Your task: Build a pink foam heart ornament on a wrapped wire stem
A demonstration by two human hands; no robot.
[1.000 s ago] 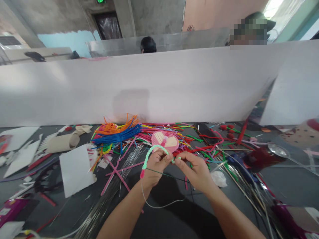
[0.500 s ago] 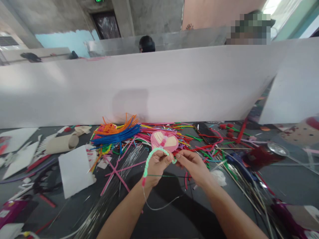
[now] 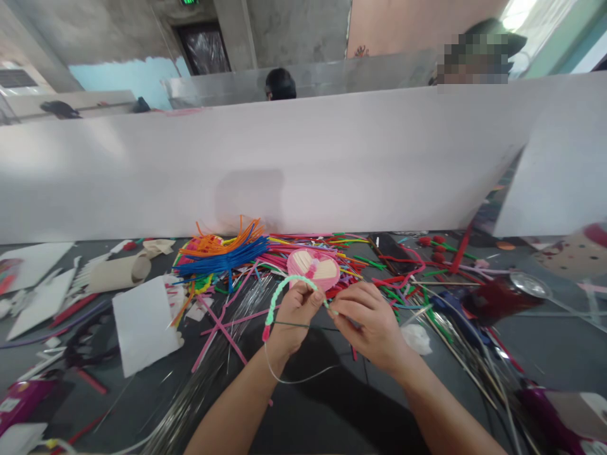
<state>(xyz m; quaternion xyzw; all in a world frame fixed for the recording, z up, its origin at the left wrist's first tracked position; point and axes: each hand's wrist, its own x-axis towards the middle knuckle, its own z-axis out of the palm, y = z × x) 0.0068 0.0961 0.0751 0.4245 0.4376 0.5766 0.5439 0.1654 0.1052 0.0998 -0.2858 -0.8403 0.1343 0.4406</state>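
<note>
My left hand point(image 3: 296, 316) pinches a mint-green twisted pipe cleaner point(image 3: 274, 297), which arches over the thumb and hangs down on the left. Its lower end is wrapped in a short pink-red piece point(image 3: 266, 333), and a thin bare wire point(image 3: 289, 382) curves from there to the right. My right hand point(image 3: 365, 319) has its thumb and fingertips closed on the other end of the green pipe cleaner, close beside the left thumb. A thin dark green strand crosses between the hands. Just beyond them lies a pink heart-shaped piece point(image 3: 325, 273) with pale panels.
Bundles of blue pipe cleaners point(image 3: 225, 259) and orange ones lie behind my hands. A cardboard tube point(image 3: 114, 273), a white sheet point(image 3: 145, 325) and loose wires point(image 3: 190, 385) are to the left. On the right lies a red can point(image 3: 497, 297). A white partition point(image 3: 332, 164) stands behind.
My right hand has turned, its fingers curling more around the green end. The arch of the pipe cleaner and its hanging wire have shifted slightly up and left.
</note>
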